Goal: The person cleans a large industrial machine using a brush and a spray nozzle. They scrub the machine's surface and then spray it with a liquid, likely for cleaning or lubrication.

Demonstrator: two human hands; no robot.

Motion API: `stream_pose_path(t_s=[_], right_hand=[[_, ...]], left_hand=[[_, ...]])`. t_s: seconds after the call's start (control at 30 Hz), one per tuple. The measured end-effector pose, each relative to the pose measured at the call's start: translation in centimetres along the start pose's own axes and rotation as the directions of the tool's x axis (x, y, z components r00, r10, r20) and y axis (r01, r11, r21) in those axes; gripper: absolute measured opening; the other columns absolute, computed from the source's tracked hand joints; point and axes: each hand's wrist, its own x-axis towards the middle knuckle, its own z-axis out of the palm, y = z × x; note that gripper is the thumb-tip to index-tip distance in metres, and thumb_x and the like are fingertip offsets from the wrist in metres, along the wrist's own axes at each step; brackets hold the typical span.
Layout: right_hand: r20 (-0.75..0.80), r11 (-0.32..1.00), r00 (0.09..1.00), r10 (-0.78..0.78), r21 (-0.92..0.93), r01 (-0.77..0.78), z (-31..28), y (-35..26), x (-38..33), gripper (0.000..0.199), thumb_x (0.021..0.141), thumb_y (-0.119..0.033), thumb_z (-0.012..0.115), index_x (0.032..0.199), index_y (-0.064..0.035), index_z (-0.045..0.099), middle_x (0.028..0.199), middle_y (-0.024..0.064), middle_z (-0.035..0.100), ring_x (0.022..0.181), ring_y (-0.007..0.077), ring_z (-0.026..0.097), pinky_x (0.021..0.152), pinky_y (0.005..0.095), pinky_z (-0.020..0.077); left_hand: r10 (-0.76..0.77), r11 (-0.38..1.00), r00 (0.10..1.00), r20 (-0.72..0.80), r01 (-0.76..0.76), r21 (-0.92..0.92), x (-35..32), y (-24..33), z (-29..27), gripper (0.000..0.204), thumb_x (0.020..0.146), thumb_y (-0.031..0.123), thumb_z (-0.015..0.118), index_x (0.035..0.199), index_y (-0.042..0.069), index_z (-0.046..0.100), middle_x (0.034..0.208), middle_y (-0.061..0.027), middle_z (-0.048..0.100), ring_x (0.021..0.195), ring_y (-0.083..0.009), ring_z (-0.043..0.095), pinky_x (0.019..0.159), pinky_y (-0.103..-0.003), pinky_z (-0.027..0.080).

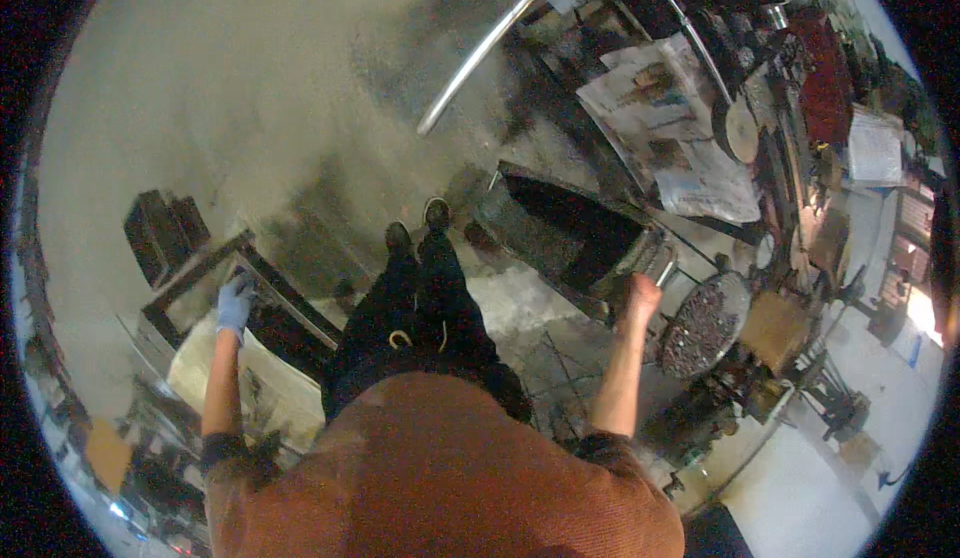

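My left hand (234,306), in a blue glove, reaches over a dark rectangular frame (290,310) at the left. Its fingers are bent downward near the frame's corner, and what lies under them, if anything, is hidden. A pale curved sheet (250,383) lies beside that forearm. My bare right hand (641,298) is closed at the near end of a dark open metal trough (560,228). A shiny metal handle (667,266) shows at its fingers, and the hand appears to grip it.
Right of my right hand stands a round pan (708,328) of small dark lumps. Printed sheets (675,133) cover a bench beyond it. A curved chrome tube (495,46) arches overhead-right. Dark blocks (165,233) stand far left. Tools crowd the right side.
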Motion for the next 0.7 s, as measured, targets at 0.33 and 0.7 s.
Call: stream_pose_path(t_s=[0.33, 0.7], right_hand=[[0.037, 0.755, 0.777, 0.628, 0.21, -0.621, 14.4, 13.1, -2.7, 0.016, 0.072, -0.012, 0.049, 0.058, -0.0078, 0.043, 0.052, 0.0041, 0.041, 0.044, 0.0159, 0.037, 0.041, 0.0311, 0.0287], [-0.098, 0.728, 0.831, 0.548, 0.544, -0.417, 19.6, 3.2, -9.1, 0.023, 0.071, -0.007, 0.043, 0.052, -0.0111, 0.03, 0.05, 0.0016, 0.028, 0.043, 0.0142, 0.027, 0.041, 0.0298, 0.0249]], left_hand=[[-0.137, 0.981, 0.891, 0.432, 0.183, -0.066, 10.8, 0.2, -0.7, 0.027, 0.068, -0.001, 0.051, 0.095, 0.002, 0.057, 0.088, -0.0105, 0.06, 0.077, -0.0205, 0.056, 0.072, -0.028, 0.043], [0.352, 0.824, 0.778, 0.52, -0.521, 0.223, 24.8, 26.6, -2.8, 0.031, 0.075, 0.013, 0.048, 0.104, 0.001, 0.053, 0.089, -0.0098, 0.06, 0.078, -0.0149, 0.056, 0.069, -0.025, 0.044]])
